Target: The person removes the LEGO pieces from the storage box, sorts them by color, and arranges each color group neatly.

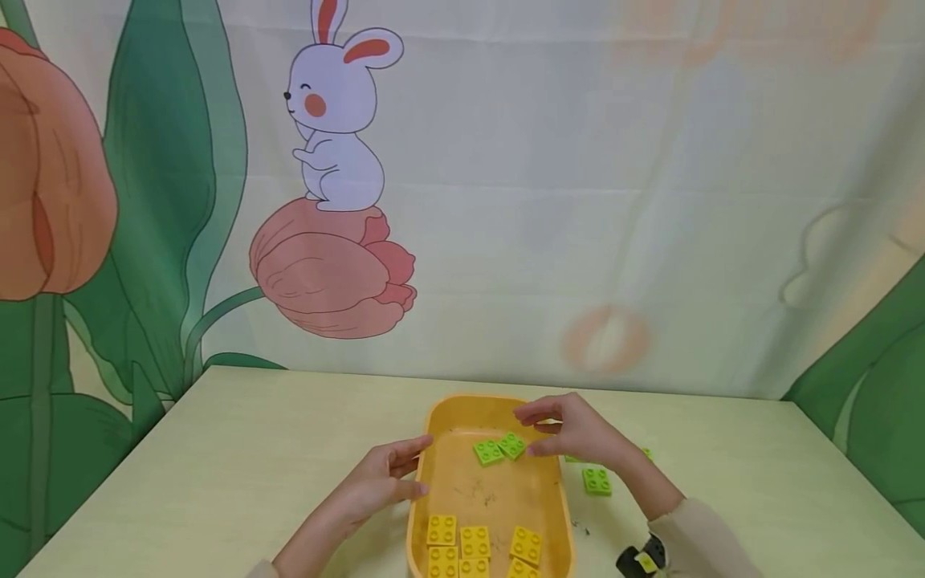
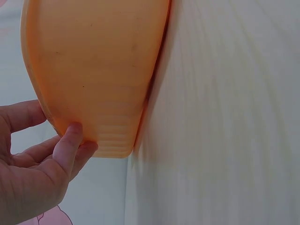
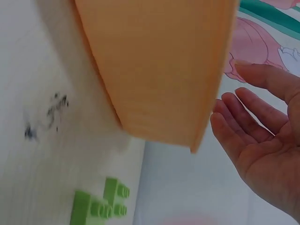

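Note:
A yellow-orange plastic tray (image 1: 491, 498) stands on the table. My left hand (image 1: 379, 482) holds its left side, thumb over the rim and fingertips against the outer wall (image 2: 93, 70). Over the tray's far right edge is my right hand (image 1: 578, 429), fingers parted and nothing between them. Two green toy bricks, one green brick (image 1: 487, 452) beside another green brick (image 1: 512, 445), lie inside near the right thumb. At the near end sit several yellow bricks (image 1: 442, 530), some cut off by the frame. The right wrist view shows that hand (image 3: 262, 131) beside the tray wall.
Right of the tray, a green brick (image 1: 596, 481) lies on the pale table (image 1: 289, 425), with other green bricks (image 3: 93, 206) partly hidden behind the right forearm. Dark marks (image 3: 56, 110) show on the tabletop. A printed cloth (image 1: 506, 201) hangs behind the table.

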Action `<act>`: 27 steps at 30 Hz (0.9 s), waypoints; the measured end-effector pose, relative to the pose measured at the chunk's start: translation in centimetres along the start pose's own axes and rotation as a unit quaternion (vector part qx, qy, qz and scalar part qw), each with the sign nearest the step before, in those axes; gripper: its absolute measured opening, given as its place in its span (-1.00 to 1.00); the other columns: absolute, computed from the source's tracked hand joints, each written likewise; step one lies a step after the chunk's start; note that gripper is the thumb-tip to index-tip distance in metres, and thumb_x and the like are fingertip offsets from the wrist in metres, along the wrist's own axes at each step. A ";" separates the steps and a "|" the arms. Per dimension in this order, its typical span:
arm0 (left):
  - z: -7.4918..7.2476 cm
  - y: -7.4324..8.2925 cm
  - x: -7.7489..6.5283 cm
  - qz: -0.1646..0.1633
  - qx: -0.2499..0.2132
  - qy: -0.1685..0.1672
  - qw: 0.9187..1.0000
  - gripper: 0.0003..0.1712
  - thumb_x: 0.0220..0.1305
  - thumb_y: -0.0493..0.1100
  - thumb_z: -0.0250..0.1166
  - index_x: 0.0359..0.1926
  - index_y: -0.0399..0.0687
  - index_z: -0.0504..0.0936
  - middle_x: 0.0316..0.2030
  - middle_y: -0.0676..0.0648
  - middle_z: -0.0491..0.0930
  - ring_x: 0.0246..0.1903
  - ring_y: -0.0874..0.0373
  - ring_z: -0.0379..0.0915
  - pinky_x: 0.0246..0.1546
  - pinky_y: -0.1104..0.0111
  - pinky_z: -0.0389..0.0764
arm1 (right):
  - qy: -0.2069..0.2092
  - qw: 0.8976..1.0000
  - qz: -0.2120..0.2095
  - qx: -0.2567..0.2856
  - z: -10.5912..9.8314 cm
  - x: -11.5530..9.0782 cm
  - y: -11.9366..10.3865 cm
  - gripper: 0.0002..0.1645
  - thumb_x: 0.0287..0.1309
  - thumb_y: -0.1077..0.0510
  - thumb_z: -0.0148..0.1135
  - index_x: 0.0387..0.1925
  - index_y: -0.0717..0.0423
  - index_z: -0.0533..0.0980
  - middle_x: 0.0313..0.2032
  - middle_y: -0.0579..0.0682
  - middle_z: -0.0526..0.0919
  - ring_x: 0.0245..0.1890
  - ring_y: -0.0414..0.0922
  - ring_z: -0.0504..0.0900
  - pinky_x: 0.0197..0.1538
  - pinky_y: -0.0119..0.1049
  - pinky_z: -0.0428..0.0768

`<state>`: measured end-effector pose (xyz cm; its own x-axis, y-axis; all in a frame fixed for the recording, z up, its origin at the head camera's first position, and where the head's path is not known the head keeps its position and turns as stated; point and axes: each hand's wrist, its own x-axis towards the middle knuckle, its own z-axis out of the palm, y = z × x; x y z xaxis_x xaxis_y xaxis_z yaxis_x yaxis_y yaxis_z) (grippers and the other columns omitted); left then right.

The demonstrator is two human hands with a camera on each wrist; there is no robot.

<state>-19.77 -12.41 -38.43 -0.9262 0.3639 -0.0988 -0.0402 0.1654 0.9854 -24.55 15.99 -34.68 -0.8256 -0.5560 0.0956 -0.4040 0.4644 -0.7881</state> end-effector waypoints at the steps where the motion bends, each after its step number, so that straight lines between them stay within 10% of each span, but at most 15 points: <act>1: 0.0 0.0 0.0 0.000 0.000 -0.001 1.000 -0.26 0.06 -0.47 0.23 0.28 -0.36 0.19 0.28 -0.34 0.14 0.21 -0.25 0.15 0.00 0.19 0.48 | -0.006 1.000 -0.001 -0.003 0.3 0.3 0.0 -0.47 -0.09 0.33 0.34 0.01 0.35 0.48 -0.01 0.26 0.53 -0.02 0.18 0.50 0.06 -0.05 0.47; 27: 0.0 0.0 0.2 -0.001 -0.014 -0.004 1.000 -0.26 0.07 -0.47 0.22 0.29 -0.35 0.17 0.29 -0.34 0.12 0.23 -0.24 0.12 -0.01 0.19 0.49 | -0.031 0.979 -0.014 -0.201 4.7 5.2 1.2 -0.52 -0.26 0.42 0.34 -0.12 0.37 0.56 -0.19 0.18 0.65 -0.18 0.04 0.61 -0.13 -0.13 0.59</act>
<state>-19.92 -12.37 -38.42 -0.9231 0.3708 -0.1023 -0.0532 0.1403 0.9887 -27.48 10.42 -38.02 -0.7919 -0.6069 0.0672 -0.5583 0.6752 -0.4821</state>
